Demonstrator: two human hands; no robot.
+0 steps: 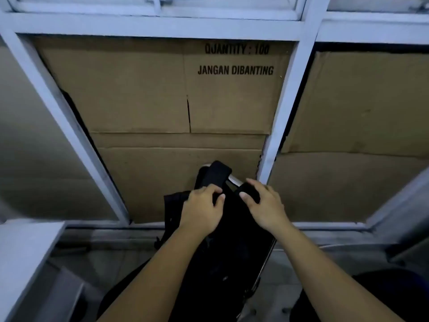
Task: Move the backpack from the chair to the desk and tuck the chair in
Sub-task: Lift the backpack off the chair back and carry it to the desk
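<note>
Backpack (pixel 232 240) straps are in both hands: the left hand (pixel 199 210) is closed on one black strap (pixel 214 175), thumb and fingers pinched over it where it loops up toward twelve o'clock, and the right hand (pixel 267 205) is curled over the other strap (pixel 248 192), thumb pressed on its near side, fingers wrapped across the top. The two hands sit side by side, close together but not touching, with the bare forearms running back toward six o'clock. Under them the black backpack stands upright on the chair (pixel 234 181), whose shiny metal back rail shows as a curved bar between the two straps and as a thin bright edge down the bag's right side at about five o'clock. The seat itself is hidden by the bag. At about eight o'clock a pale desk (pixel 25 247) corner comes in from the left edge, well apart from the bag. Beyond the chair, from ten to two o'clock, flattened brown cardboard (pixel 162 101) fills a white window frame (pixel 287 101), printed "QUANTITY : 100" and "JANGAN DIBANTING" near one o'clock. More cardboard fills the panes at nine and three o'clock. A dark rounded shape at five o'clock is too dim to identify.
</note>
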